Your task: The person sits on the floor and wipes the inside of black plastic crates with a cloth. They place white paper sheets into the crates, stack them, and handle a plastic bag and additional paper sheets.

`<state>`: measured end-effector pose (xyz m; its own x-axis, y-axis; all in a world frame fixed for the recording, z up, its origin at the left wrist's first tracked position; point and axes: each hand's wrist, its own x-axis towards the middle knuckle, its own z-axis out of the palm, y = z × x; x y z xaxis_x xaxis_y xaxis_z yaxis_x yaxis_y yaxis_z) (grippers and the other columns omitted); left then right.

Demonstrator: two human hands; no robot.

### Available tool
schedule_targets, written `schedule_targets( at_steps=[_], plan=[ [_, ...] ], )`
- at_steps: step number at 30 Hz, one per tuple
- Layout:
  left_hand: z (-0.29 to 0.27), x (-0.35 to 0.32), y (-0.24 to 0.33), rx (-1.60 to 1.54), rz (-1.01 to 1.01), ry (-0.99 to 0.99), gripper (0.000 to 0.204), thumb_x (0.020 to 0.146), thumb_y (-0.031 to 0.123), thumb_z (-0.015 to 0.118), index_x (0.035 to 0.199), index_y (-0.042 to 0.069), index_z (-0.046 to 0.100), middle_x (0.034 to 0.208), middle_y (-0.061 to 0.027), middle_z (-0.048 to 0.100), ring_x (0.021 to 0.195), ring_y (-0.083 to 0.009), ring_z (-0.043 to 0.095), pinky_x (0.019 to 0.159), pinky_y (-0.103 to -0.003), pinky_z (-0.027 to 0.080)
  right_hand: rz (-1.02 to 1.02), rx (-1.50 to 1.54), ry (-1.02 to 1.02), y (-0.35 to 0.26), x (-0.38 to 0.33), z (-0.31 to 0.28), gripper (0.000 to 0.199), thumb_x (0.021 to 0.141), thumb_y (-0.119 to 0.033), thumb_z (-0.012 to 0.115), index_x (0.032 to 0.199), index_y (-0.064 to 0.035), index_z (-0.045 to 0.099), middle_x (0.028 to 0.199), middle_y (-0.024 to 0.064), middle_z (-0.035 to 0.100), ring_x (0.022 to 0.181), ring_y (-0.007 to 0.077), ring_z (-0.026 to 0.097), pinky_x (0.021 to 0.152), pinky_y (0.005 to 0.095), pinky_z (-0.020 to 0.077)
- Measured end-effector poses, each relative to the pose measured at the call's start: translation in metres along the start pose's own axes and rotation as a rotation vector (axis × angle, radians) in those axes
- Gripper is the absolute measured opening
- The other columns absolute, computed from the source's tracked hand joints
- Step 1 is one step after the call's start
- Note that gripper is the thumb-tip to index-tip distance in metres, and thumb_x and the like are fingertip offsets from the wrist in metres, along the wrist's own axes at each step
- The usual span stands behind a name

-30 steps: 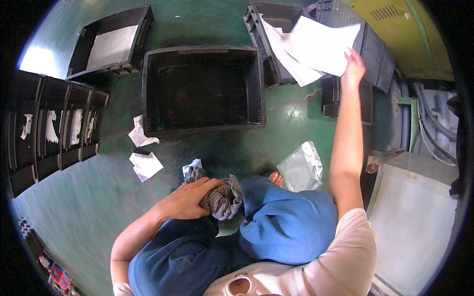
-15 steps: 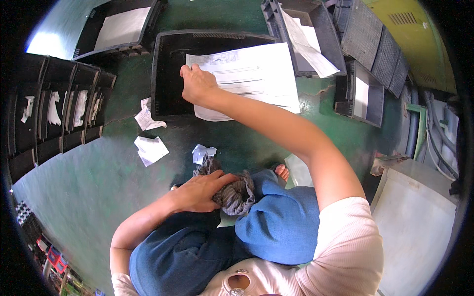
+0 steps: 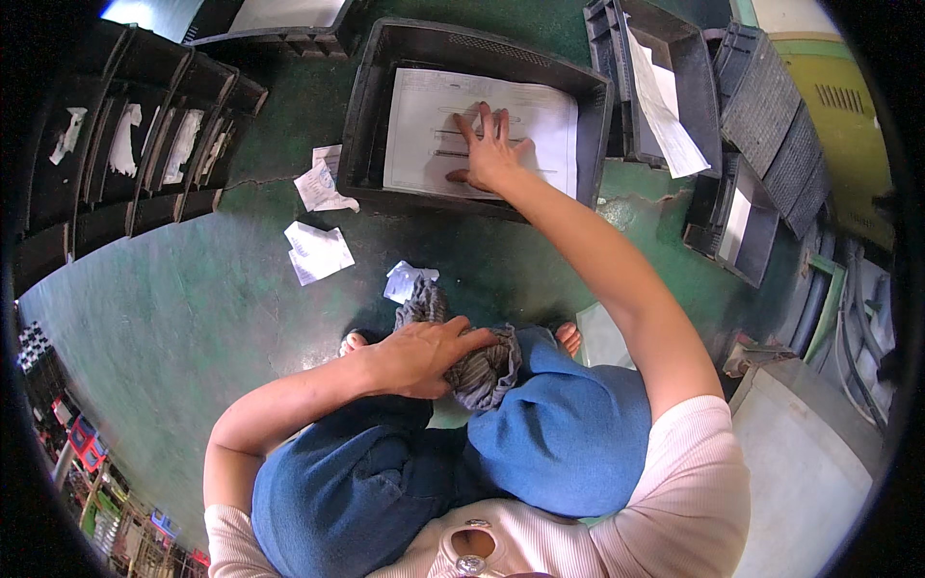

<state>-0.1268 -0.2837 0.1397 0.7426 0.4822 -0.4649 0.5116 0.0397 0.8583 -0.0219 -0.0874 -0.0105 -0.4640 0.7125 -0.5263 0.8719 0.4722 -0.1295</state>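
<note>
The right hand [image 3: 489, 149] presses flat and open on the paper sheet [image 3: 424, 125], already laid in the black crate [image 3: 361, 125]; the left hand [image 3: 416, 358] clutches a grey rag [image 3: 482, 371], crumpled scraps [image 3: 318, 252] left beyond it

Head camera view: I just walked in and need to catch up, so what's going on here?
A person crouches on a green floor. The right hand lies flat on a large printed sheet inside a dark plastic crate. The left hand rests on a grey crumpled cloth at the knees. Loose paper scraps lie nearby.
</note>
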Motion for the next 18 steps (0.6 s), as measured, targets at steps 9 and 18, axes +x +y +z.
schedule_targets(
  at_steps=[9,18],
  plan=[
    [0.009,0.009,0.001,0.015,0.042,0.024,0.077,0.062,0.007,0.067,0.131,0.012,0.034,0.107,-0.0173,0.048,0.098,-0.0401,0.053,0.082,-0.048,0.046,0.049,0.148,0.12,-0.009,0.003,-0.016,0.08,0.071,-0.038,0.071,0.138,-0.0216,0.029,0.145,0.0135,0.016,0.132,0.0406,0.017,0.095,0.0642,0.0304],
    [0.009,0.008,0.001,0.081,0.073,0.041,0.077,0.061,0.007,0.065,0.131,0.013,0.033,0.108,-0.0193,0.047,0.096,-0.0405,0.054,0.081,-0.048,0.046,0.306,0.4,0.875,0.115,-0.079,-0.013,0.063,0.071,-0.018,0.069,0.126,-0.007,0.041,0.118,0.0197,0.049,0.105,0.0374,0.05,0.09,0.0423,0.0407]
  ],
)
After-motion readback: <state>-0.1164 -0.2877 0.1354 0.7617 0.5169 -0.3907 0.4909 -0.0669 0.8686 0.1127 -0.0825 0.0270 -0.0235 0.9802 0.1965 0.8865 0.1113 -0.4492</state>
